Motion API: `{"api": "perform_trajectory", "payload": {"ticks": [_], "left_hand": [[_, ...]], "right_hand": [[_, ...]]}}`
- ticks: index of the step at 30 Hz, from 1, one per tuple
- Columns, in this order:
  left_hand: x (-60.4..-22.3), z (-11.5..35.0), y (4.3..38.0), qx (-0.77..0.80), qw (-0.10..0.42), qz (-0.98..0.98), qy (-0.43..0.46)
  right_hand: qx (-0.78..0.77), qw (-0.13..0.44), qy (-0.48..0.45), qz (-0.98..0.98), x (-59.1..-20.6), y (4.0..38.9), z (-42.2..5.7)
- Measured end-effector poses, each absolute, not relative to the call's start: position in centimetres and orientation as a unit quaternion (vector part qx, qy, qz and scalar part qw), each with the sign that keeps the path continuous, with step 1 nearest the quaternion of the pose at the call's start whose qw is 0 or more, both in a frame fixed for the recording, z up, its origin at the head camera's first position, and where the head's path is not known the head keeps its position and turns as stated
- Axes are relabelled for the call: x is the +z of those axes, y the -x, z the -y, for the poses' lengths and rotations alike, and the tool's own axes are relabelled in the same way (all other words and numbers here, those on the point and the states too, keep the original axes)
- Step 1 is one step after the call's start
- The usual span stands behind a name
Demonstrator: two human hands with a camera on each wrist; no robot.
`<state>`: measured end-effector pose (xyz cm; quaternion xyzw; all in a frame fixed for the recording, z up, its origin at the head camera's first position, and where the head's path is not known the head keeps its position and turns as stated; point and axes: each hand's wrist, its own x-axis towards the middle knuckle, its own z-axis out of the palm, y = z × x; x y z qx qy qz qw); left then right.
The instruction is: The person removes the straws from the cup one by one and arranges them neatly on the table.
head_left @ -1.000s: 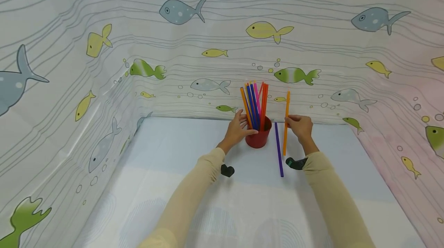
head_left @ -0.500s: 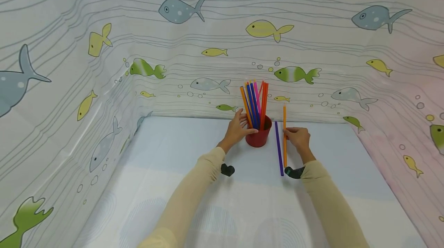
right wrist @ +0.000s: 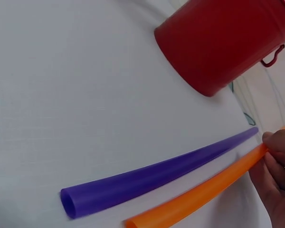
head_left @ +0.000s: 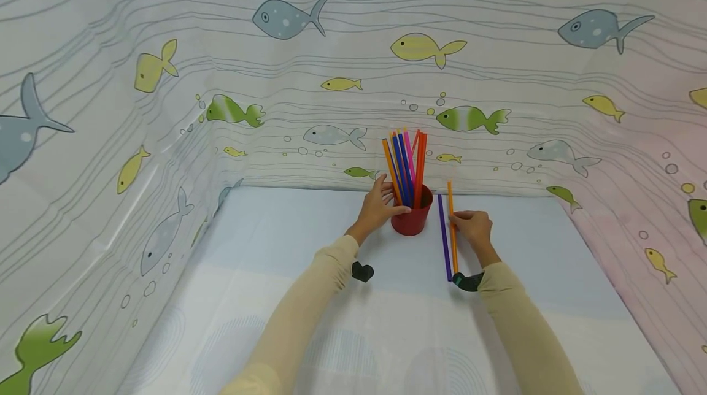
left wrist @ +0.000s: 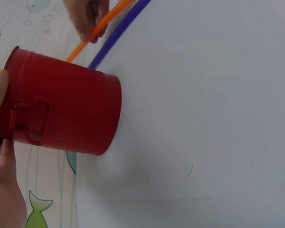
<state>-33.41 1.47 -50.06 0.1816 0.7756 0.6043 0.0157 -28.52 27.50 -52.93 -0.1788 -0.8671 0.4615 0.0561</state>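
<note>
A red metal bucket with small side handles stands upright near the back of the table, holding several blue, orange, pink and red straws. My left hand grips its rim from the left, thumb on the near side and fingers around the far side. To the right of the bucket, a purple straw lies lengthwise on the table. Thumb and fingers of my right hand pinch an orange straw close beside the purple one, almost parallel to it. Both straws show hollow ends in the right wrist view.
A white-blue cloth covers the table. Walls of fish-printed sheeting rise at the back and both sides, the back one close behind the bucket. Dark wrist devices sit below both hands.
My right hand has drawn the orange straw toward me and slightly left, lowering it alongside the purple straw. My left hand and the bucket have stayed put.
</note>
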Motion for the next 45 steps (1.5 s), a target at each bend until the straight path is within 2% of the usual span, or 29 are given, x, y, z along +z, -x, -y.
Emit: {"api": "perform_trajectory", "payload": {"ticks": [9, 23, 45], "left_hand": [[-50.0, -1.4, 33.4, 0.604, 0.013, -0.774, -0.188], [-49.6, -1.6, 33.4, 0.606, 0.001, -0.773, -0.188], [-50.1, -1.6, 33.3, 0.603, 0.011, -0.777, -0.18]], "right_hand": [[0.441, 0.036, 0.182, 0.878, -53.7, 28.4, -27.2], [0.409, 0.079, 0.139, 0.899, -54.0, 28.5, -26.8], [0.399, 0.099, 0.14, 0.901, -54.3, 28.4, -26.4]]}}
